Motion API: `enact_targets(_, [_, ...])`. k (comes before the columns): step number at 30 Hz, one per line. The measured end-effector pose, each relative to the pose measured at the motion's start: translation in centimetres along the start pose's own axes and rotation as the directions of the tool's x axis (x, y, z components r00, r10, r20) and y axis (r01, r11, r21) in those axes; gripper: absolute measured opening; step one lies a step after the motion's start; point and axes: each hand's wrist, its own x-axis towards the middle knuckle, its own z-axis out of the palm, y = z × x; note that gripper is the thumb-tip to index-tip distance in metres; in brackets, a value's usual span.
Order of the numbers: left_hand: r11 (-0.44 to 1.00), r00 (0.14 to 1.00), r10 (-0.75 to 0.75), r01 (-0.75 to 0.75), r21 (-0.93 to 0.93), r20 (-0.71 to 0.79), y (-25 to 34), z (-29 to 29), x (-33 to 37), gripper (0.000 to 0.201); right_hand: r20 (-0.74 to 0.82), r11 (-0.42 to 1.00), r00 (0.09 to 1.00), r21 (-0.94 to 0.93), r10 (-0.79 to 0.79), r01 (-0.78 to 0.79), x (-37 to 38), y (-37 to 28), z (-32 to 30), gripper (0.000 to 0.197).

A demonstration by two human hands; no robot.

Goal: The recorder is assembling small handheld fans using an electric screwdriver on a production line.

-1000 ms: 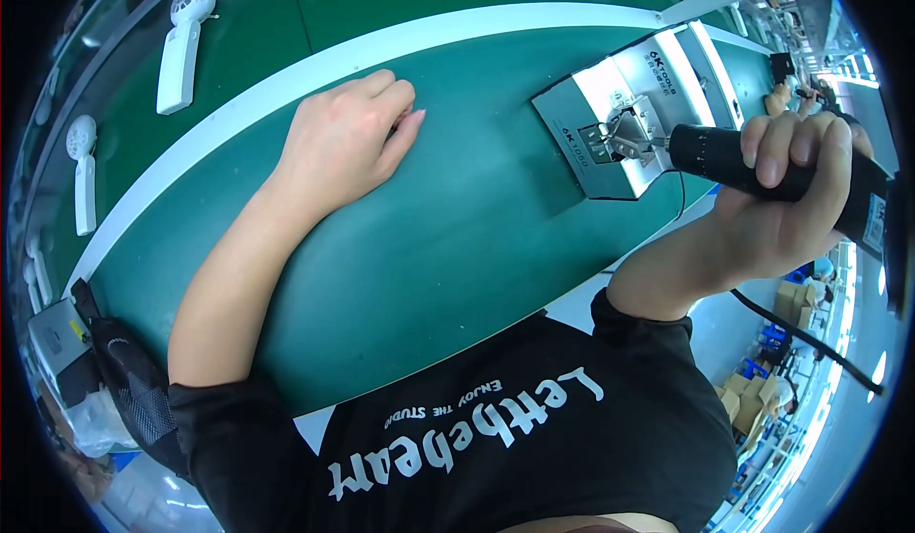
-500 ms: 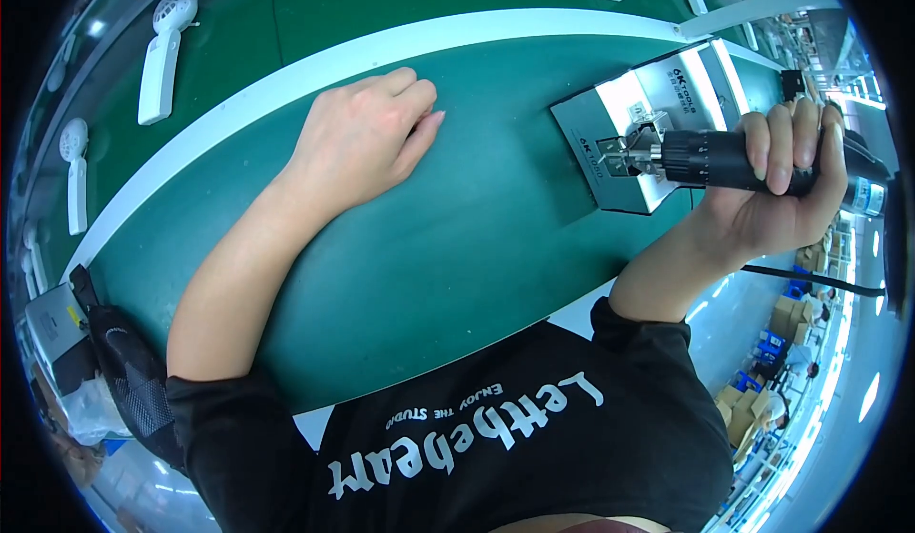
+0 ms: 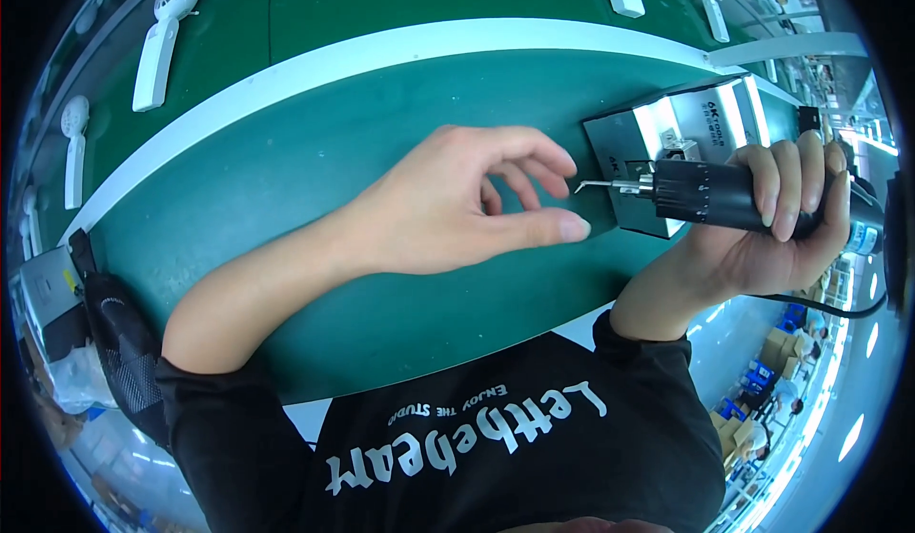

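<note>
My right hand is wrapped round a black electric screwdriver, held level and pointing left. From its nose sticks a thin metal bit whose tip looks bent. Just left of that tip is my left hand, fingers curved and apart, thumb stretched out, with nothing visible in it. Behind the screwdriver stands a silver box-shaped screw feeder with a metal fitting on its front; the screwdriver partly covers it.
The green work table is edged by a white strip. Beyond it several white handheld fans lie on a green surface. A dark mesh bag and a grey box are at the left. A black cable hangs at the right.
My left hand has moved right from the table and opened from a loose fist. The screwdriver's tip has come away from the feeder's front fitting. The view has shifted slightly.
</note>
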Motion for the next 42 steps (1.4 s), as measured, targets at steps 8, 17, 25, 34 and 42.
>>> enact_targets(8, [0.993,0.996,-0.085,0.088,-0.084,0.035,0.2,0.3,0.3,0.009,0.044,0.998,0.997,-0.018,0.06,-0.059,-0.1,0.7,0.5,0.012])
enact_targets(17, [0.994,1.0,-0.016,0.014,0.112,0.02,0.4,-0.2,-0.1,0.013,0.074,0.994,0.992,0.046,0.098,-0.102,-0.4,0.7,-0.5,0.021])
enact_targets(25, [0.921,0.983,0.182,-0.156,0.357,-0.04,-3.4,-1.2,-0.2,0.027,0.069,0.999,0.997,-0.008,0.037,-0.036,0.0,-0.5,-0.8,0.019])
enact_targets(34, [0.838,0.985,0.165,-0.169,0.52,0.055,-3.7,-1.3,-0.9,0.021,-0.115,0.994,0.987,-0.031,-0.11,0.108,0.8,-1.8,-3.2,0.014])
enact_targets(42, [0.811,0.965,0.259,-0.235,0.536,0.032,-4.2,-0.9,-0.3,0.019,-0.132,0.984,0.99,0.165,-0.051,0.073,0.9,-1.6,-4.0,0.011])
